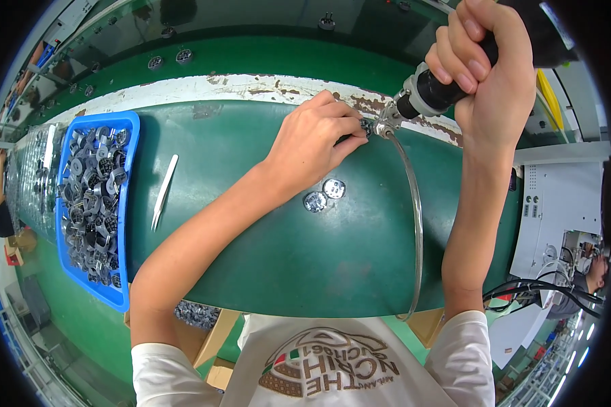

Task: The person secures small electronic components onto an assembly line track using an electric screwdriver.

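Nearest the wearer, below the tabletop's edge, a cardboard box (214,337) is holding a heap of small grey pieces (197,314). On the green tabletop (251,271), two round pieces (315,201) (334,188) are lying just beside each other; their shiny faces are probably slick, so the rim should be the safer hold. To the left, white tweezers (164,192) are resting with their points toward the wearer, and a blue tray (133,169) is carrying a crowded pile of grey and black parts (95,197).

Farther out, near the tabletop's far edge, the left hand (313,136) is pinching a small dark part (367,127) between thumb and fingers. Most of it is hidden, so its exact shape is hard to tell; it is likely light and stiff, best taken by its sides, leaving the tip side free. Right there, the metal nose (385,125) of a black-handled tool (438,95) is meeting it, or very nearly. The right hand (499,88) is wrapping its fingers around that handle; the tool is probably the heaviest thing here, rigid, while its clear hose (415,203) is bending softly toward the wearer.

Beyond, a chipped white ledge (251,87) is bordering a green surface (251,55) where more round parts (184,56) are sitting apart.
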The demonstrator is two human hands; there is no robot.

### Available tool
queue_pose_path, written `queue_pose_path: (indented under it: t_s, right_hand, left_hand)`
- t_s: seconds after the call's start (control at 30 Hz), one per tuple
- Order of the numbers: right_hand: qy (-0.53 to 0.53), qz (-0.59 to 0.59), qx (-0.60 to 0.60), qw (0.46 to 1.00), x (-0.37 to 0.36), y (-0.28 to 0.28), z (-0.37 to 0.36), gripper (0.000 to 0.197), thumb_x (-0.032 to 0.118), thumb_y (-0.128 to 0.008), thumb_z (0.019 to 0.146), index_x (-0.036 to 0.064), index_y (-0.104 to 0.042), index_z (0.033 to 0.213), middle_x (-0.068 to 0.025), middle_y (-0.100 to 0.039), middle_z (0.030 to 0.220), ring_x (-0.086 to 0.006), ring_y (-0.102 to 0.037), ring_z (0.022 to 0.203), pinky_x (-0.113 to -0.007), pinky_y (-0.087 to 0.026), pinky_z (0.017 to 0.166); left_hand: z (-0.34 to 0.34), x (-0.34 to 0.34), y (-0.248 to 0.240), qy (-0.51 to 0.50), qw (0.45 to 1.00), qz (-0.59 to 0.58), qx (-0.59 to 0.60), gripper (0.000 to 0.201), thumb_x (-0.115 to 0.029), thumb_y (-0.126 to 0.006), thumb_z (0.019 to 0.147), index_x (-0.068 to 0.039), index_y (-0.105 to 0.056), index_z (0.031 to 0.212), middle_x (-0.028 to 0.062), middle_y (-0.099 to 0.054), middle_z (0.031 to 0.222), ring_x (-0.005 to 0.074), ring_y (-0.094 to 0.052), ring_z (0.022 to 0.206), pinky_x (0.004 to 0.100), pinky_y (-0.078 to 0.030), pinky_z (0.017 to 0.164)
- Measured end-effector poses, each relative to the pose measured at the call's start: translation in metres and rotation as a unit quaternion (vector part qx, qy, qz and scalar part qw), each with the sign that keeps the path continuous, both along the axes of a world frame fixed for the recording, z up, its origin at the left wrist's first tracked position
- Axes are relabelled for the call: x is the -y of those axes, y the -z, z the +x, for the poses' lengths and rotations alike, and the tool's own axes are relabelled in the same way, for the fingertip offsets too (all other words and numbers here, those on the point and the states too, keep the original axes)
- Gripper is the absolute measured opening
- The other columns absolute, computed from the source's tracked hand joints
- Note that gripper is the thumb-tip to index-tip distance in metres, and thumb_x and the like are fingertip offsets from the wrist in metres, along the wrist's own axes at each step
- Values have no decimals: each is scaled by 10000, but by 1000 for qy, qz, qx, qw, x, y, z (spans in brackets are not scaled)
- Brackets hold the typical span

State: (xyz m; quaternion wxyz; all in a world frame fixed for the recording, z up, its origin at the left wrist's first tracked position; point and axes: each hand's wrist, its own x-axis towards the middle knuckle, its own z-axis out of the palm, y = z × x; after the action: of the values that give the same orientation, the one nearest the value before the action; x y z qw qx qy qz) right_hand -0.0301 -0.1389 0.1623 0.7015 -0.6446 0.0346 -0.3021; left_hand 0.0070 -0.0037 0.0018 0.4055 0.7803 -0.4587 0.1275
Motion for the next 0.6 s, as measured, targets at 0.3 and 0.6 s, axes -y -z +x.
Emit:
queue_pose_path:
  t_s: [0.3, 0.6]
  right_hand:
    - [-264, -43, 140, 953, 59, -36, -58, 200, 270, -460, 1021, 91, -445, 933, 56, -430, 577, -68, -387, 461, -244, -378, 563]
    - [-166, -68, 93, 979, 52, -47, -55, 220, 200, -417, 1014, 56, -452, 851, 36, -343, 517, -75, -312, 428, -249, -350, 521]
  left_hand:
    - [12, -13, -20, 105, 991, 76, -34, 196, -170, -850, 782, -72, -705, 871, 30, -715, 1040, 269, -611, 1017, 398, -514, 903]
    - [80, 3, -31, -47, 997, 24, -56, 354, -318, -786, 864, -40, -629, 1017, 121, -698, 932, 294, -674, 878, 394, -547, 780]
